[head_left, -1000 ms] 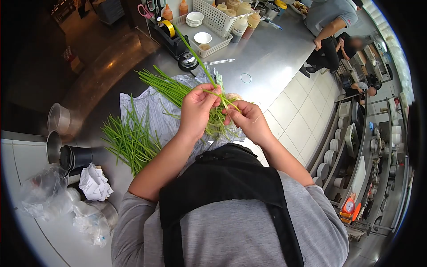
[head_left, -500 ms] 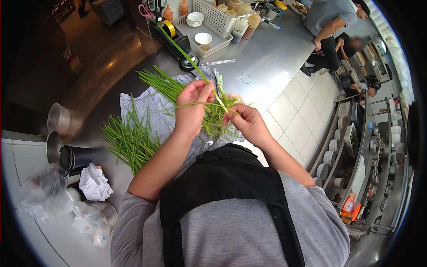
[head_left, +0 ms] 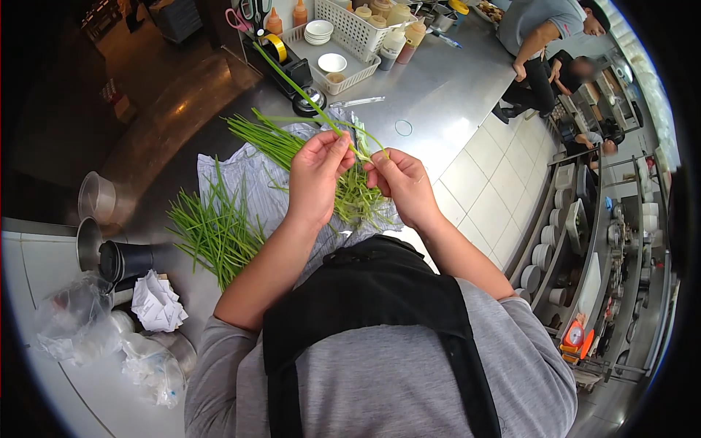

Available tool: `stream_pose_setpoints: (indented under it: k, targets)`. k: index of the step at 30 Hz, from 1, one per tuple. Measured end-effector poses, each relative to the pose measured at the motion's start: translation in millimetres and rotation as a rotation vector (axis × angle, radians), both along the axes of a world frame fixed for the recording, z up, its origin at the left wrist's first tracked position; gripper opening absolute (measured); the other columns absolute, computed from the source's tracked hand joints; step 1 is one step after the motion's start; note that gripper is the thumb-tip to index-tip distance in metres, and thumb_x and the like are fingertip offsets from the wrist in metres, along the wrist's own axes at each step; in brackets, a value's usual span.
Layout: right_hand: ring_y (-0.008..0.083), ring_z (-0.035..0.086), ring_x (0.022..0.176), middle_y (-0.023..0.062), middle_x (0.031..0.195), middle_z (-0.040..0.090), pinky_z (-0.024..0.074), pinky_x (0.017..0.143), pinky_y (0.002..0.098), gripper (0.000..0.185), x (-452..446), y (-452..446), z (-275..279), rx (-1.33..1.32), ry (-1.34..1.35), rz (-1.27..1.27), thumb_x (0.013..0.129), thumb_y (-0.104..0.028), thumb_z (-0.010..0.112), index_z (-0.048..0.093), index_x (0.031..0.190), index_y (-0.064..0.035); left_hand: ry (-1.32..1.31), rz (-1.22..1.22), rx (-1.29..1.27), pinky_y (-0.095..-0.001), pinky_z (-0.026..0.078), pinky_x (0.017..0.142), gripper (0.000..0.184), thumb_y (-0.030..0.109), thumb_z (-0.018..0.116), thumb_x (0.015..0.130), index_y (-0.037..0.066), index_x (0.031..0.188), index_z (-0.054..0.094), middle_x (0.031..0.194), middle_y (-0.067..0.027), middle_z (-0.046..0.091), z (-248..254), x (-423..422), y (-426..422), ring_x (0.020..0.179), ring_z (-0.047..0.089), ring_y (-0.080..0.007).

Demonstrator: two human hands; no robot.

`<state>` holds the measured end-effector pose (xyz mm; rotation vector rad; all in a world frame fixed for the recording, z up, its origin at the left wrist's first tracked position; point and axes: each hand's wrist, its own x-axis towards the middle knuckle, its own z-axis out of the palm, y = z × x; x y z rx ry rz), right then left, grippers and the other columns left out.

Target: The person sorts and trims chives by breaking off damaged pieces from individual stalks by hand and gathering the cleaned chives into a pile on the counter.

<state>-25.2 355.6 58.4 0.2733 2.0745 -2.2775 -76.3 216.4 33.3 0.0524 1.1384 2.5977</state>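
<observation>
In the middle of the view, my left hand (head_left: 315, 179) pinches a long green chive stalk (head_left: 299, 89) between thumb and fingers. Its tip slants up and left toward the tape dispenser. My right hand (head_left: 406, 184) is closed at the stalk's pale lower end, with a thin green strip between thumb and finger. Beneath my hands, a heap of limp green trimmings (head_left: 359, 201) lies on crumpled grey cloth or paper (head_left: 274, 197). One bundle of chives (head_left: 257, 139) stretches out behind my left hand. A looser pile of chives (head_left: 215, 230) sits left of my left forearm.
Across the steel counter (head_left: 445, 95) stand a tape dispenser (head_left: 296, 73), a white basket (head_left: 350, 33) with bottles, and small white bowls (head_left: 332, 63). A pen (head_left: 358, 101) and rubber band (head_left: 403, 128) lie nearer. Plastic bags (head_left: 150, 365) are at left. Other people are at upper right.
My right hand has moved up and slightly right, closer to my left hand. The thin strip that lay across my left fingers now arcs up and over toward my right hand.
</observation>
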Motion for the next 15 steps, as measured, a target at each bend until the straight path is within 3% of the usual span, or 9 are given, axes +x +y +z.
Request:
stream_pose_setpoints:
  k: [2, 4, 7, 10, 15]
  targets:
    - [0.0014, 0.036, 0.050, -0.0007, 0.067, 0.058, 0.0259, 0.046, 0.0171, 0.018, -0.6, 0.7, 0.6, -0.042, -0.009, -0.007, 0.094, -0.015, 0.050, 0.062, 0.089, -0.0021, -0.013, 0.012, 0.013, -0.0202, 0.046, 0.070, 0.014, 0.014, 0.064, 0.088, 0.004, 0.096, 0.059, 0.087, -0.0003, 0.061, 2.3, 0.5, 0.4, 0.075, 0.056, -0.0065]
    - [0.0044, 0.049, 0.065, 0.0015, 0.073, 0.061, 0.0388, 0.061, 0.0185, 0.016, -0.7, 2.2, 2.6, 0.037, -0.007, 0.104, 0.093, -0.011, 0.051, 0.062, 0.090, 0.0008, -0.011, 0.021, 0.016, -0.0205, 0.046, 0.070, 0.012, 0.013, 0.063, 0.088, 0.005, 0.096, 0.059, 0.086, -0.0005, 0.060, 2.1, -2.3, -0.9, 0.076, 0.056, -0.0068]
    - [0.0064, 0.054, 0.070, 0.0023, 0.076, 0.061, 0.0432, 0.068, 0.0201, 0.014, 1.5, 0.2, 8.9, 0.094, 0.022, 0.186, 0.091, -0.009, 0.053, 0.062, 0.093, 0.0017, -0.010, 0.040, -0.006, -0.0207, 0.046, 0.071, 0.011, 0.012, 0.063, 0.088, 0.005, 0.095, 0.059, 0.086, -0.0005, 0.059, 1.6, -4.2, -2.5, 0.077, 0.055, -0.0070]
    - [0.0079, 0.057, 0.075, 0.0034, 0.079, 0.062, 0.0453, 0.074, 0.0223, 0.013, 0.0, 3.9, 5.3, 0.069, 0.035, 0.229, 0.090, -0.007, 0.054, 0.061, 0.095, 0.0024, -0.008, 0.047, -0.027, -0.0207, 0.045, 0.070, 0.011, 0.012, 0.063, 0.088, 0.005, 0.095, 0.059, 0.085, -0.0004, 0.059, 0.9, -3.5, -2.2, 0.076, 0.055, -0.0069]
    - [0.0078, 0.057, 0.075, 0.0034, 0.079, 0.064, 0.0455, 0.074, 0.0223, 0.014, -3.2, 4.4, 6.1, 0.083, 0.041, 0.239, 0.090, -0.010, 0.056, 0.061, 0.095, 0.0023, 0.034, 0.029, -0.075, -0.0217, 0.046, 0.071, 0.011, 0.012, 0.063, 0.088, 0.004, 0.095, 0.058, 0.087, -0.0014, 0.060, 1.0, -1.2, -0.7, 0.076, 0.055, -0.0078]
